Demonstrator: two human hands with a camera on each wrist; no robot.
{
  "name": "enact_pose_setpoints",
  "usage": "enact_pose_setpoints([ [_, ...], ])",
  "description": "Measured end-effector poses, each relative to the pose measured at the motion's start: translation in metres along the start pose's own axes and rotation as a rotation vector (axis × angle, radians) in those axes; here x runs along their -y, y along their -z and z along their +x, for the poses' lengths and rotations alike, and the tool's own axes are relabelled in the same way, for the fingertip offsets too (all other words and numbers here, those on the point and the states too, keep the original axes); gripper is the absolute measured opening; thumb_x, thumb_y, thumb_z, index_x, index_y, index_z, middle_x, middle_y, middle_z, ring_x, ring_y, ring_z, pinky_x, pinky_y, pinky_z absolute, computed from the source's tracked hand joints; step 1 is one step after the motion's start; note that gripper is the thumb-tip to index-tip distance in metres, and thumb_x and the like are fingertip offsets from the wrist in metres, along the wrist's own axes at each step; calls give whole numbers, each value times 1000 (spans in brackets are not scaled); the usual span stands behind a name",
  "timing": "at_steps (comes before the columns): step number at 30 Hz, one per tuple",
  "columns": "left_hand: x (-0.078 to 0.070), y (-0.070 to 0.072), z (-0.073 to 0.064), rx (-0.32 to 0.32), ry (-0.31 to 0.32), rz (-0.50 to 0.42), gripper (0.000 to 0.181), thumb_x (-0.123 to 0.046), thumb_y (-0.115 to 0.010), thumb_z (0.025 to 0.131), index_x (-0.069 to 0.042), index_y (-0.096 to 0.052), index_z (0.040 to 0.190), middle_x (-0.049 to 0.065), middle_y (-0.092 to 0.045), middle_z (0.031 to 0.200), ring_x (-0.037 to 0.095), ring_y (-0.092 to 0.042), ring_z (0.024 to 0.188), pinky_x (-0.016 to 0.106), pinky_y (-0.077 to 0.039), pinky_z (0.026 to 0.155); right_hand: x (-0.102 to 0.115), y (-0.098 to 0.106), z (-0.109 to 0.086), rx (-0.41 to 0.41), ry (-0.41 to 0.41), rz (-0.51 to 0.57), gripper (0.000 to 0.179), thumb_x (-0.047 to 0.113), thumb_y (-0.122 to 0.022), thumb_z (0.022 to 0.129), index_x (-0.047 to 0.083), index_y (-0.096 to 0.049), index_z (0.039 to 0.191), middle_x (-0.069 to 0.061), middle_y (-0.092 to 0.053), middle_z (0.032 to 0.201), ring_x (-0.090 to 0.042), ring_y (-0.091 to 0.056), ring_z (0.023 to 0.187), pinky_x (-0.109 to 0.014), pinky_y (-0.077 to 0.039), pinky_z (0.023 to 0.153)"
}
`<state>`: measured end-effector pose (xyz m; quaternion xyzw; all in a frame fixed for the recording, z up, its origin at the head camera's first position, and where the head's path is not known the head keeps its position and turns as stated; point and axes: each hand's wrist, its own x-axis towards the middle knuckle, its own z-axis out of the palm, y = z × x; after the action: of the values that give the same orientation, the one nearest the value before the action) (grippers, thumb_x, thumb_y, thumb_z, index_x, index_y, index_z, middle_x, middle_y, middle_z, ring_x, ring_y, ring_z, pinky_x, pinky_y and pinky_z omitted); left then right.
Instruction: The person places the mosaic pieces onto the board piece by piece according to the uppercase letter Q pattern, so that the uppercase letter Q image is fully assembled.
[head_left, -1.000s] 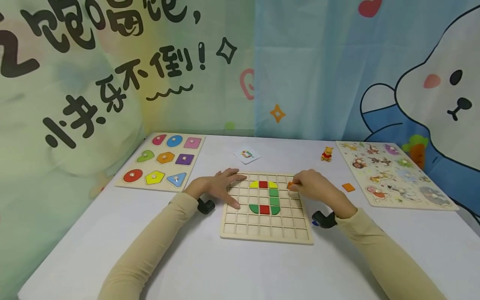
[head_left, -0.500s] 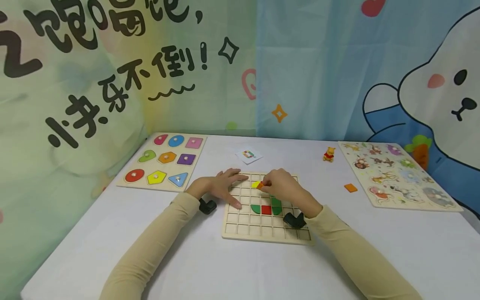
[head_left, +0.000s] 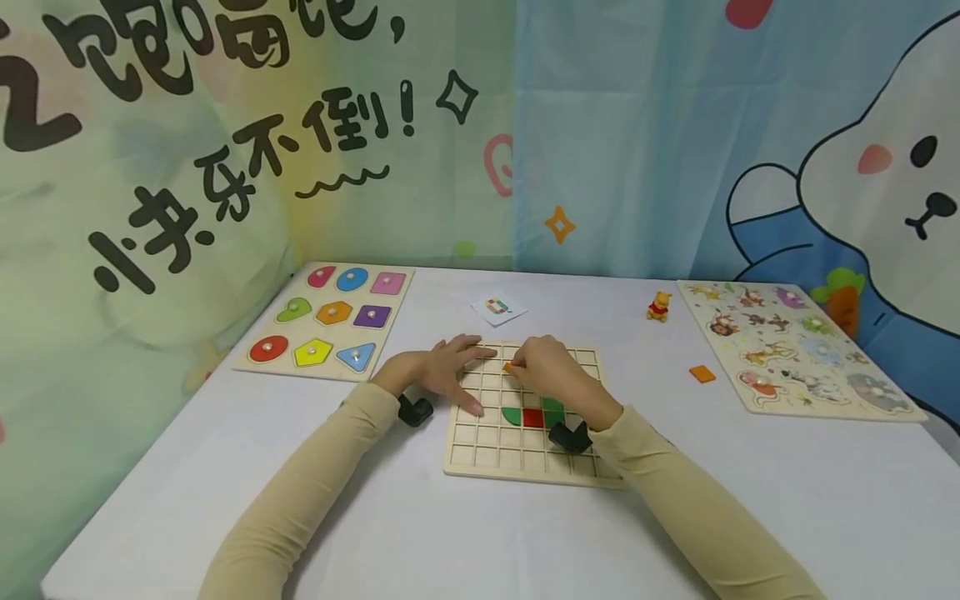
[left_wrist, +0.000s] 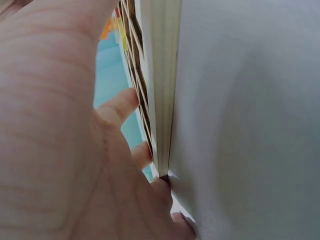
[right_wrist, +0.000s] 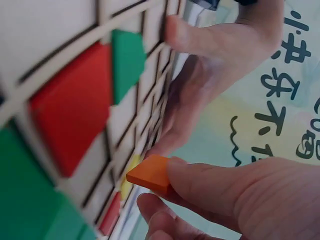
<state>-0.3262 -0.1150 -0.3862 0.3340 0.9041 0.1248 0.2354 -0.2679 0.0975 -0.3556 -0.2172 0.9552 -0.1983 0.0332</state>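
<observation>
Between thumb and fingers, my right hand (head_left: 551,371) pinches an orange square tile (right_wrist: 150,172) just over the upper part of the wooden grid board (head_left: 483,458). My left hand (head_left: 442,372) rests spread along the board's left edge, thumb and fingertips touching it. Set in the lower grid are a green quarter-round tile (head_left: 512,416), a red square tile (head_left: 532,418) and more green (head_left: 553,408). In the right wrist view a yellow tile (right_wrist: 131,175) and another red tile (right_wrist: 111,215) lie near the held tile. My right hand hides part of the grid in the head view.
A loose orange tile (head_left: 702,374) lies right of the board. Behind stand a pattern card (head_left: 498,309) and a small bear figure (head_left: 658,307). A shape puzzle (head_left: 322,321) lies at left, an animal puzzle (head_left: 798,350) at right.
My right hand has moved left from the board's right side to its upper middle, carrying the orange tile. The left hand has stayed in place on the board.
</observation>
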Motion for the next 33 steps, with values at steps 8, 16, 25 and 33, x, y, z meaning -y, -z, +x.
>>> enact_pose_setpoints([
  [8, -1, 1, 1, -6, 7, 8, 104, -59, -74, 78, -28, -15, 157, 8, 1, 164, 27, 2, 152, 54, 3, 121, -7, -4, 0, -19, 48, 23, 15, 14, -73, 88, 4, -78, 78, -5, -73, 75, -10, -53, 55, -21, -40, 52],
  [16, 0, -1, 2, 1, 2, 11, 103, -58, -73, 79, -27, -14, 158, 9, 2, 164, 27, 3, 152, 55, 3, 120, -3, -10, 1, -24, 21, -18, 16, 15, -77, 84, 6, -75, 71, -1, -70, 69, -11, -52, 57, -21, -41, 55],
  [25, -3, 0, 1, -4, -6, 8, 102, -56, -74, 79, -26, -16, 157, 10, 1, 164, 28, 2, 152, 55, 2, 120, -4, -12, 1, -35, -17, -43, 13, 14, -78, 83, 5, -76, 74, -3, -72, 75, -14, -58, 66, -27, -50, 63],
  [33, -4, 0, 0, -8, -3, 1, 102, -55, -75, 80, -25, -16, 157, 11, 0, 164, 28, 2, 152, 55, 2, 120, -1, -13, -1, -32, -37, -75, 15, 15, -78, 84, 5, -74, 73, -2, -70, 72, -13, -57, 63, -26, -49, 60],
])
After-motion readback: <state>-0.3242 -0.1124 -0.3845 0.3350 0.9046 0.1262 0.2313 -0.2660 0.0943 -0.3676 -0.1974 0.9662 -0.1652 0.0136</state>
